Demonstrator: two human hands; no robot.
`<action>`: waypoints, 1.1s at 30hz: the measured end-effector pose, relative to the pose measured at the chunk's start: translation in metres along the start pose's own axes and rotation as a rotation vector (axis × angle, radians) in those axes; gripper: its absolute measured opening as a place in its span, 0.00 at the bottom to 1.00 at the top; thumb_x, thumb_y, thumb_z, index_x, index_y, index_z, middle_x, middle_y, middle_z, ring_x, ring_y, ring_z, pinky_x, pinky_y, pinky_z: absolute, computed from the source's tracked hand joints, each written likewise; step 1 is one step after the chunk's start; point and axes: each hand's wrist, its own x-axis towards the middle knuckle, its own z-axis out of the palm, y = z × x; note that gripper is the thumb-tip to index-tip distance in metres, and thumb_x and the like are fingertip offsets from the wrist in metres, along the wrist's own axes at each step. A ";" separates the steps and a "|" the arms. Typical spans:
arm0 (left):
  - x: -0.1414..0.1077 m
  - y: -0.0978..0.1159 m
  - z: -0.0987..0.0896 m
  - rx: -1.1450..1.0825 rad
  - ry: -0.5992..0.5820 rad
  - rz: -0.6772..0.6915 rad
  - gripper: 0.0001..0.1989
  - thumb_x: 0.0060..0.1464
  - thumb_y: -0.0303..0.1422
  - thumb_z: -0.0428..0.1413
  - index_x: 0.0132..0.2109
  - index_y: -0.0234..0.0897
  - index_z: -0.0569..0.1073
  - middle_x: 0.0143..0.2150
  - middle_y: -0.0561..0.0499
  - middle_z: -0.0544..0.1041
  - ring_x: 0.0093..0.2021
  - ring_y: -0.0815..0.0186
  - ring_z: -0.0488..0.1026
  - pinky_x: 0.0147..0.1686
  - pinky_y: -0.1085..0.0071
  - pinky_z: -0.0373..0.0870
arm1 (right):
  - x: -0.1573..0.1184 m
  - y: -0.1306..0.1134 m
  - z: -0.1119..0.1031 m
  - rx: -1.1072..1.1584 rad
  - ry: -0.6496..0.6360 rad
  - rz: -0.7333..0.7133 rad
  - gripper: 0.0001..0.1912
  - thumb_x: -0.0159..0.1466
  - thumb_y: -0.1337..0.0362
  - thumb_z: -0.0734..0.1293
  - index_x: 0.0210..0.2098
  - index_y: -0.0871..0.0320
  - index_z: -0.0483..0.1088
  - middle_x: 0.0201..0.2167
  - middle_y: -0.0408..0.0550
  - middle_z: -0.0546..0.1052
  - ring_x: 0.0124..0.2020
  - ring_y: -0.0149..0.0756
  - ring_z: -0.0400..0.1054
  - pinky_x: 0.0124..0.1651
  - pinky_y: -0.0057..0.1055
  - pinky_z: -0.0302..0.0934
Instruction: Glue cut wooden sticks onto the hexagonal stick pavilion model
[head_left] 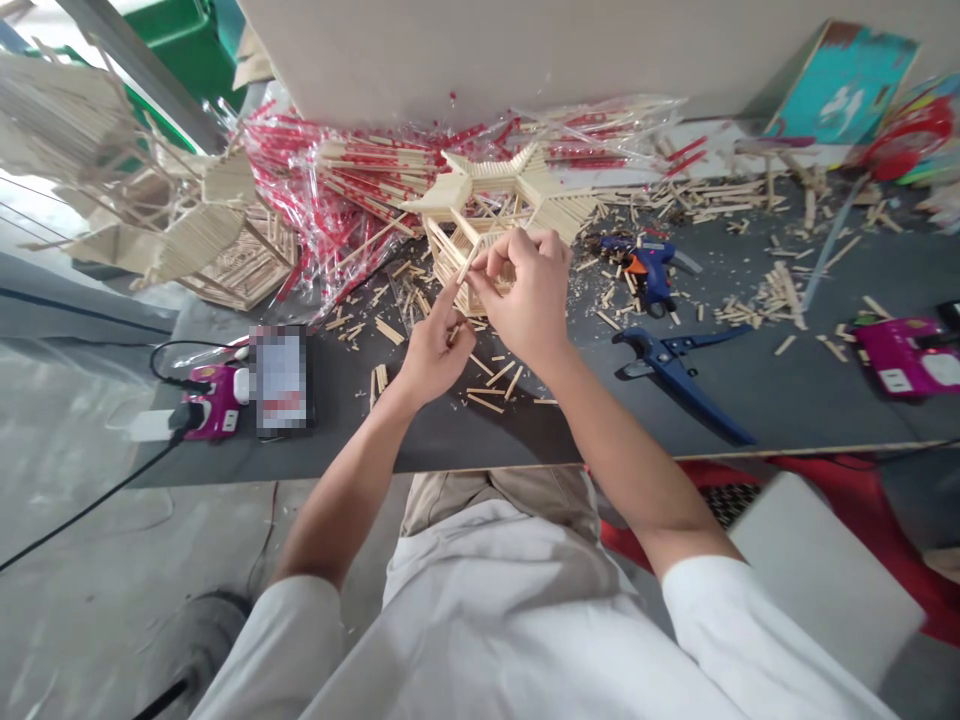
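A small model built of pale wooden sticks (491, 180), with flared roof-like panels around its top, stands on the dark table in front of me. My right hand (529, 295) is at its near side, thumb and forefinger pinched on a thin wooden stick (466, 268). Just left and below, my left hand (437, 350) has its forefinger stretched up to the stick's lower end. Its other fingers are curled in, and whatever they hold is hidden. Both hands cover part of the model's near face.
Right of the model lie a blue glue gun (654, 270) and a blue-handled cutter (686, 385). Stick offcuts (495, 385) are scattered about. Behind are plastic-wrapped stick bundles (360, 170); a larger stick model (202, 235) stands left. Purple power strips (217, 400) and a phone (283, 380) lie near the front edge.
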 end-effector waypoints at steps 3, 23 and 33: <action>0.000 0.001 0.000 0.017 -0.001 0.000 0.41 0.60 0.26 0.54 0.78 0.44 0.56 0.31 0.58 0.72 0.28 0.71 0.66 0.32 0.75 0.63 | 0.000 -0.001 -0.001 0.015 -0.020 0.014 0.10 0.70 0.68 0.70 0.46 0.47 0.67 0.40 0.45 0.80 0.58 0.49 0.69 0.68 0.61 0.58; 0.000 -0.005 -0.012 0.321 0.121 0.081 0.29 0.67 0.28 0.51 0.73 0.43 0.60 0.31 0.56 0.73 0.24 0.72 0.63 0.30 0.73 0.61 | 0.001 0.028 -0.027 0.053 0.259 -0.051 0.04 0.73 0.60 0.64 0.40 0.50 0.64 0.38 0.45 0.72 0.45 0.41 0.72 0.57 0.49 0.69; 0.002 -0.013 -0.011 0.128 0.152 -0.027 0.26 0.70 0.43 0.55 0.69 0.41 0.65 0.35 0.51 0.78 0.29 0.70 0.70 0.30 0.74 0.64 | 0.006 0.183 -0.099 -0.465 0.343 0.713 0.12 0.63 0.70 0.74 0.45 0.60 0.71 0.43 0.62 0.79 0.43 0.38 0.74 0.48 0.37 0.65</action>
